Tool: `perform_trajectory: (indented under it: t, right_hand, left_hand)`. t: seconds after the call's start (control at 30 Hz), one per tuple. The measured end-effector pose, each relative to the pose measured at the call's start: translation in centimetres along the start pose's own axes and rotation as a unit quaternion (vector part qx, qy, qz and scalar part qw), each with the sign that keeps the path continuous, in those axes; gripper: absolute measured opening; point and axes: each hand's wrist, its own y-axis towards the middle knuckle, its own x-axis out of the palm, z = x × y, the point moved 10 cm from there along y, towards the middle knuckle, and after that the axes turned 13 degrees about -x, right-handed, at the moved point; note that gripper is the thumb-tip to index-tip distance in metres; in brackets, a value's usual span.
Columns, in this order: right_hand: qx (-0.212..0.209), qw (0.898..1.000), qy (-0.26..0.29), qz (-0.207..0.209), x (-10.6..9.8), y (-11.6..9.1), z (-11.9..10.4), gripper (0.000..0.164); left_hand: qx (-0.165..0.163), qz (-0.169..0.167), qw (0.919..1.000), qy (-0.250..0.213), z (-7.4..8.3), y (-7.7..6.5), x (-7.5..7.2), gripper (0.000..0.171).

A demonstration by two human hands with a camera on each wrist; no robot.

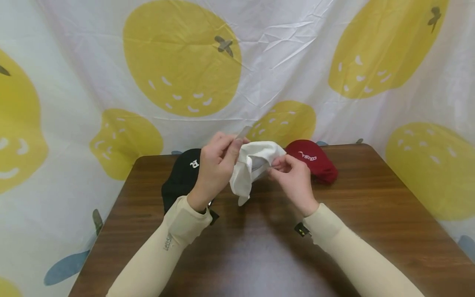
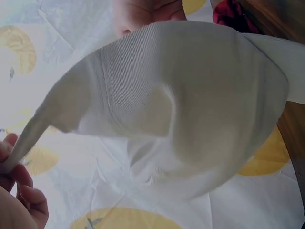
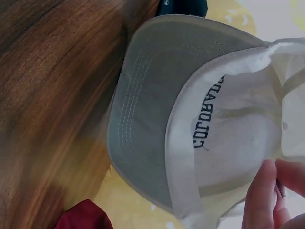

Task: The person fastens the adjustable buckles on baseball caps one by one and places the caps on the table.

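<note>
A white baseball cap (image 1: 242, 181) is held up over the table by both hands. My left hand (image 1: 217, 169) pinches a narrow strap end (image 1: 243, 132) of the cap between thumb and fingers. At the cap's other side, my right hand (image 1: 295, 179) pinches a small metal-looking piece (image 3: 280, 189) at the back edge. The right wrist view looks into the cap: its grey-green brim underside (image 3: 143, 109) points toward the table, and dark lettering (image 3: 207, 114) reads backwards inside the crown. In the left wrist view the crown's outside (image 2: 214, 95) is creased and dented.
A black cap (image 1: 183, 175) with a white R stands on the brown wooden table (image 1: 356, 231) at left, partly behind my left forearm. The red cap (image 1: 309, 159) with white lettering sits at the back right. A lemon-print curtain (image 1: 259, 74) hangs close behind the table.
</note>
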Motion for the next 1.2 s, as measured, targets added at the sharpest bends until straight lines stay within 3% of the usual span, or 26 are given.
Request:
perform_trajectory:
  t: [0.27,0.57,0.83,0.97,1.2]
  right_hand:
    - [-0.003,0.999,0.035,0.005,-0.1,0.1,-0.8,0.019]
    - [-0.004,1.000,0.020,-0.003,-0.8,0.5,-1.0,0.020]
    - [0.042,0.990,0.136,-0.025,-0.6,0.3,-3.0,0.025]
    - [0.060,0.981,0.179,-0.036,-0.4,0.4,-2.3,0.031]
    - [0.075,0.962,0.262,-0.035,-0.2,0.6,-2.4,0.036]
  left_hand:
    - [-0.030,0.010,0.9993,-0.023,-1.1,0.1,-0.7,0.008]
    - [-0.072,-0.005,0.9973,-0.018,-2.5,0.0,-0.9,0.014]
    - [-0.032,-0.004,0.9995,0.005,-2.2,-0.2,-0.9,0.011]
    - [-0.014,-0.009,0.9998,0.007,-1.7,-0.3,-0.7,0.009]
    - [-0.015,-0.009,0.9997,0.015,-1.5,-0.5,-0.5,0.007]
